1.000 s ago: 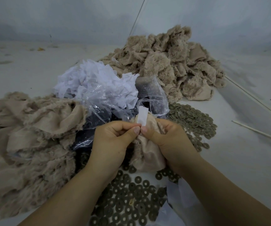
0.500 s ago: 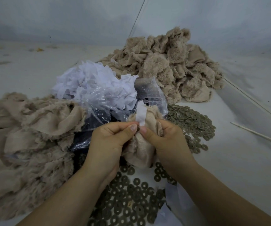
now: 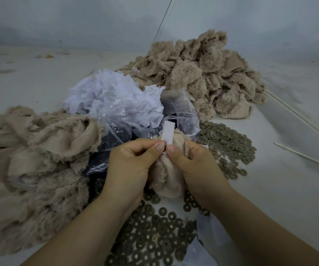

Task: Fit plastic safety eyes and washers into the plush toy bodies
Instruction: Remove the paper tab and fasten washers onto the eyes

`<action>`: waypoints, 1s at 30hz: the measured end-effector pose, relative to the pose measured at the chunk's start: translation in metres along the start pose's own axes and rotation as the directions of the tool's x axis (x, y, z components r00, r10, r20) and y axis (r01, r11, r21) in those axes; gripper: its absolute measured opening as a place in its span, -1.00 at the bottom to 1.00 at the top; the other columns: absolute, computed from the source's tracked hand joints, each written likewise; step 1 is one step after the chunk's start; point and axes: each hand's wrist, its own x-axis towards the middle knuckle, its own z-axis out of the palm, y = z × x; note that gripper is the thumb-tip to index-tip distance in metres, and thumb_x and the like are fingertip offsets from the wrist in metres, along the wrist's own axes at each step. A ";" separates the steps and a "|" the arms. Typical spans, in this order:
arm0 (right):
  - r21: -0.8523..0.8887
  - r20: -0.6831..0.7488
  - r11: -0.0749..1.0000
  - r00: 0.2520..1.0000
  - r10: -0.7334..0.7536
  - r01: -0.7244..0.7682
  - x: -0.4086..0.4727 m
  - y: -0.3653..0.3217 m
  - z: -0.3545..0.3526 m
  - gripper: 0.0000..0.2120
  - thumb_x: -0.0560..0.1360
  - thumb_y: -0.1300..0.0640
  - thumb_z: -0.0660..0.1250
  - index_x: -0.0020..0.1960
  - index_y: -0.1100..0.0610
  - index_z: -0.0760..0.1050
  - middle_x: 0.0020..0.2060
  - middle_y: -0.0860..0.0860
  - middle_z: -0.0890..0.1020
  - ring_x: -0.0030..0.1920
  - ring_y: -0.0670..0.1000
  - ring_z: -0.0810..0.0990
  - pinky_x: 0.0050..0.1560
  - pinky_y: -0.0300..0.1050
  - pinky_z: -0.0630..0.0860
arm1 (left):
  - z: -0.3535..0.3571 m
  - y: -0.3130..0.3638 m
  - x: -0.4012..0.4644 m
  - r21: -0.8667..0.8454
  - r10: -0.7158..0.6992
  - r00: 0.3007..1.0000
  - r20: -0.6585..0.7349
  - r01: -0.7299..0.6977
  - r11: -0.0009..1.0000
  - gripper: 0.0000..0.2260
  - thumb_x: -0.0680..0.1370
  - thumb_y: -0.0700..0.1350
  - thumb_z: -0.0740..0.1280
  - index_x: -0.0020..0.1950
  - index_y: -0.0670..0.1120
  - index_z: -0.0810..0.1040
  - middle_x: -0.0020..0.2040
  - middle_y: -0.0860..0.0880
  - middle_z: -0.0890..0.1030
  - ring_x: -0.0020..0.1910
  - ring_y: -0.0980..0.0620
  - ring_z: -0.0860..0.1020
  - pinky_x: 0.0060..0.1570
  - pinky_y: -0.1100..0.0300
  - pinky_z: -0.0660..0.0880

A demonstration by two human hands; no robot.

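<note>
- At far left we see a pile of beige plush bodies [image 3: 30, 160] lying on the white work surface [image 3: 289, 198].
- Beside it stands a clear plastic bag [image 3: 120, 120], white paper scraps [image 3: 112, 93] heaped at its top and dark small parts showing through its lower wall.
- Our left hand [image 3: 130, 166] has its fingers curled, thumb tip pressed against the plush body [image 3: 168, 175] held between both hands.
- A white label strip [image 3: 168, 133] stands upright from that body, just above the two thumb tips.
- Our right hand [image 3: 191, 164] grips the same body from the other side, fingers wrapped into the fabric.
- Olive ring washers [image 3: 154, 237] lie spread under the wrists; a second heap of washers [image 3: 227, 143] sits right of the hands.
- At rear right lies another plush pile [image 3: 202, 73].
- A thin white stick [image 3: 304, 156] lies at far right.
</note>
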 end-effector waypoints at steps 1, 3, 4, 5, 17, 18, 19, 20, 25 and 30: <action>-0.013 0.007 1.000 1.000 0.009 -0.009 0.000 0.000 0.000 -0.72 0.56 0.08 0.36 0.05 0.32 0.60 -0.08 0.26 0.71 0.00 0.33 0.66 0.04 0.25 0.62 | 0.000 0.000 0.000 -0.005 -0.004 1.000 0.005 0.004 1.000 -0.80 0.35 -0.13 0.46 -0.07 -0.16 0.73 -0.06 -0.19 0.71 0.01 -0.14 0.68 0.02 0.08 0.60; -0.029 0.016 1.000 1.000 0.009 -0.009 0.000 -0.001 0.000 -0.63 0.51 0.01 0.38 0.03 0.36 0.58 -0.08 0.30 0.69 -0.02 0.34 0.66 0.02 0.26 0.60 | 0.000 0.000 0.001 -0.015 -0.018 1.000 0.014 0.019 1.000 -0.78 0.35 -0.12 0.46 -0.05 -0.17 0.72 -0.05 -0.20 0.71 0.01 -0.14 0.69 0.01 0.09 0.61; -0.024 0.014 1.000 1.000 0.006 -0.006 0.000 -0.001 -0.001 -0.60 0.46 -0.02 0.39 0.01 0.35 0.59 -0.09 0.29 0.69 -0.06 0.30 0.68 0.00 0.23 0.61 | 0.000 0.000 0.001 -0.027 -0.026 1.000 0.016 0.027 0.999 -0.77 0.34 -0.12 0.47 -0.05 -0.18 0.72 -0.05 -0.21 0.71 0.01 -0.15 0.69 0.00 0.10 0.62; -0.013 0.008 1.000 1.000 0.005 -0.005 -0.001 -0.002 -0.001 -0.59 0.43 -0.03 0.39 -0.01 0.34 0.61 -0.11 0.27 0.70 -0.11 0.24 0.69 -0.03 0.18 0.63 | 0.001 0.001 0.001 -0.046 -0.035 0.999 0.016 0.035 0.998 -0.75 0.34 -0.13 0.47 -0.04 -0.20 0.72 -0.05 -0.22 0.71 0.02 -0.16 0.69 0.00 0.10 0.62; -0.043 -0.074 0.996 0.994 -0.086 0.083 -0.005 -0.007 0.006 -0.52 0.53 0.11 0.43 -0.05 0.58 0.42 -0.14 0.56 0.52 -0.14 0.59 0.49 -0.20 0.48 0.48 | 0.003 0.001 -0.005 0.157 0.165 0.986 -0.030 -0.158 0.975 -0.92 0.49 -0.25 0.44 -0.10 -0.11 0.73 -0.12 -0.12 0.71 -0.05 -0.10 0.68 0.01 0.04 0.61; -0.056 -0.088 0.995 0.992 -0.091 0.087 -0.005 -0.007 0.006 -0.50 0.52 0.09 0.44 -0.09 0.58 0.42 -0.18 0.56 0.51 -0.21 0.55 0.51 -0.25 0.44 0.48 | 0.004 0.001 -0.005 0.164 0.163 0.986 -0.028 -0.157 0.974 -0.91 0.50 -0.25 0.44 -0.10 -0.09 0.73 -0.12 -0.10 0.72 -0.06 -0.09 0.69 0.01 0.03 0.60; -0.071 -0.105 0.993 0.990 -0.097 0.090 -0.005 -0.007 0.006 -0.50 0.51 0.09 0.45 -0.14 0.57 0.41 -0.22 0.54 0.51 -0.30 0.46 0.53 -0.30 0.41 0.47 | 0.004 0.001 -0.005 0.166 0.153 0.988 -0.029 -0.146 0.975 -0.90 0.50 -0.25 0.44 -0.10 -0.08 0.73 -0.13 -0.09 0.72 -0.06 -0.07 0.69 0.02 0.02 0.61; -0.080 -0.121 0.993 0.987 -0.102 0.092 -0.005 -0.007 0.006 -0.50 0.51 0.09 0.46 -0.18 0.56 0.40 -0.26 0.53 0.50 -0.35 0.36 0.52 -0.34 0.39 0.45 | 0.004 0.001 -0.005 0.169 0.148 0.989 -0.030 -0.141 0.975 -0.90 0.50 -0.25 0.45 -0.09 -0.08 0.73 -0.13 -0.08 0.72 -0.07 -0.06 0.69 0.01 0.02 0.61; -0.042 -0.150 0.997 0.986 -0.076 0.070 -0.005 -0.005 0.004 -0.52 0.51 0.14 0.46 -0.21 0.54 0.36 -0.28 0.53 0.47 -0.29 0.16 0.46 -0.32 0.19 0.41 | 0.003 0.002 -0.006 0.359 0.384 0.923 0.001 -0.359 0.862 -0.84 0.48 -0.25 0.47 -0.04 0.00 0.72 -0.13 0.03 0.71 -0.08 0.10 0.67 -0.04 0.29 0.57; 0.062 -0.130 0.998 0.991 -0.007 0.016 -0.007 -0.008 0.002 -0.52 0.53 0.11 0.45 -0.13 0.55 0.38 -0.19 0.57 0.47 -0.21 0.17 0.48 -0.18 0.12 0.41 | 0.002 0.002 -0.004 0.647 0.616 0.752 0.233 -0.593 0.479 -0.86 0.48 -0.15 0.42 -0.03 -0.17 0.71 -0.11 0.01 0.67 -0.06 0.22 0.59 0.01 0.49 0.43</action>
